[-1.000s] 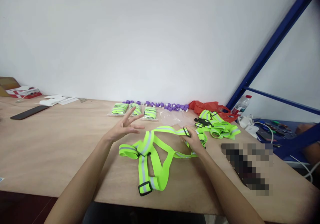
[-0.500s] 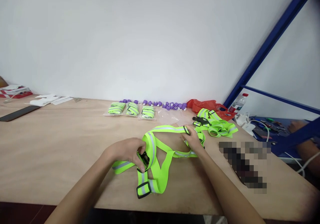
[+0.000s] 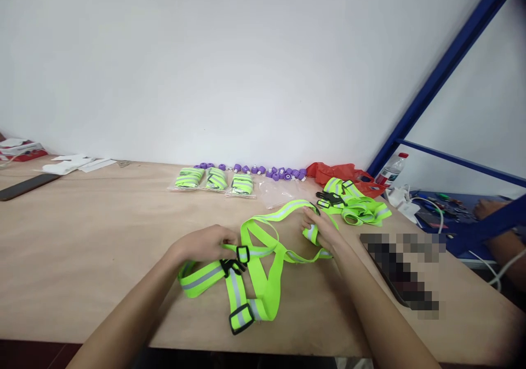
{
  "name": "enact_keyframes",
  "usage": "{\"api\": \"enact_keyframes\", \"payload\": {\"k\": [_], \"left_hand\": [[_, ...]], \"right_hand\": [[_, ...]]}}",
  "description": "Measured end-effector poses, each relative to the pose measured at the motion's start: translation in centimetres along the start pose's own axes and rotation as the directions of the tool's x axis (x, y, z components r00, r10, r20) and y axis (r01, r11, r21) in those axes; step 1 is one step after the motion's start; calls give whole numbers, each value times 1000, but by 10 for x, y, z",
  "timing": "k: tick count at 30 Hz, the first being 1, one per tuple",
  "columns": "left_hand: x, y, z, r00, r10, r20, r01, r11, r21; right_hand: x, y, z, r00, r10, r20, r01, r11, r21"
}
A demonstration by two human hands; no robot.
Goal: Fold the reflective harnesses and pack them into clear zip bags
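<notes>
Harness (image 3: 274, 284): yellow-green with silver stripe, spread loosely on the table (image 3: 102, 259), near the middle of its front edge.
Left hand (image 3: 205, 243): pinching the harness just beside a black slider (image 3: 243, 254).
Right hand (image 3: 322, 231): grasping the harness's right part.
Black buckle (image 3: 232, 267): just below left hand; contact cannot be told.
Back edge: three bagged packets (image 3: 216, 179), purple pieces (image 3: 255, 169) behind.
Back right corner: second strap bundle (image 3: 364, 211) before red bag (image 3: 341, 172).

Far left of the hands (image 3: 207, 243) lie 1 dark bar (image 3: 28, 187) and white papers (image 3: 68, 166); beyond the hands, purple pieces (image 3: 281, 172) and 1 red bag (image 3: 337, 172); farther right, 1 red-capped bottle (image 3: 393, 170), 1 blue frame (image 3: 439, 78).
</notes>
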State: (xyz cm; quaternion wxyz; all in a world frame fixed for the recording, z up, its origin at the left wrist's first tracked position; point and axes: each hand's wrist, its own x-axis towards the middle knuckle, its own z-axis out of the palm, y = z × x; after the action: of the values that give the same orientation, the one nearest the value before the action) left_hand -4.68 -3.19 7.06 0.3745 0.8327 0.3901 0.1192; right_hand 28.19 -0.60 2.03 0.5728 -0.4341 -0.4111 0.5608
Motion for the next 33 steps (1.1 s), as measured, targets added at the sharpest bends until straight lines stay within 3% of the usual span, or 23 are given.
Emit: {"api": "enact_keyframes", "payload": {"k": [3,6,9,12,17,20,23,27,29,30,31,33], "left_hand": [[3,-2,-9,993,111,42,-100,974,-203],[7,-7,-11,984,94,-151,-158,855,-495],[13,-16,-10,936,-18,-353,-271,605,-749],[17,-24,-15,861,-95,-500,-427,401,-810],[11,-25,-34,758,-138,-637,-615,175,-769],[3,-18,-47,723,-138,-677,-666,123,-736],[-8,-6,-61,708,-132,-694,-678,147,-720],[-23,13,-77,690,-96,-718,-692,203,-693],[-28,22,-84,665,-82,-742,-715,217,-665],[-30,26,-87,646,-84,-759,-731,217,-646],[-32,29,-90,623,-91,-777,-749,214,-626],[-33,35,-93,582,-115,-805,-780,203,-592]], "right_hand": [[-2,-2,3,997,46,66,-49,998,37],[-2,-3,2,986,99,134,-116,986,122],[-2,-3,-2,980,94,173,-129,970,204],[-4,-4,-5,977,20,210,-70,969,235],[-9,-7,-4,953,-89,291,53,990,128],[-10,-5,-2,939,-102,328,88,995,56],[-10,-6,-1,928,-102,358,100,995,25],[-14,-34,-4,901,-108,421,130,991,-23],[-23,-63,-3,861,-89,501,144,987,-73],[-30,-80,0,785,-52,618,182,972,-149],[-39,-98,4,679,-5,734,229,952,-205],[-61,-132,16,495,132,859,266,918,-295]]}}
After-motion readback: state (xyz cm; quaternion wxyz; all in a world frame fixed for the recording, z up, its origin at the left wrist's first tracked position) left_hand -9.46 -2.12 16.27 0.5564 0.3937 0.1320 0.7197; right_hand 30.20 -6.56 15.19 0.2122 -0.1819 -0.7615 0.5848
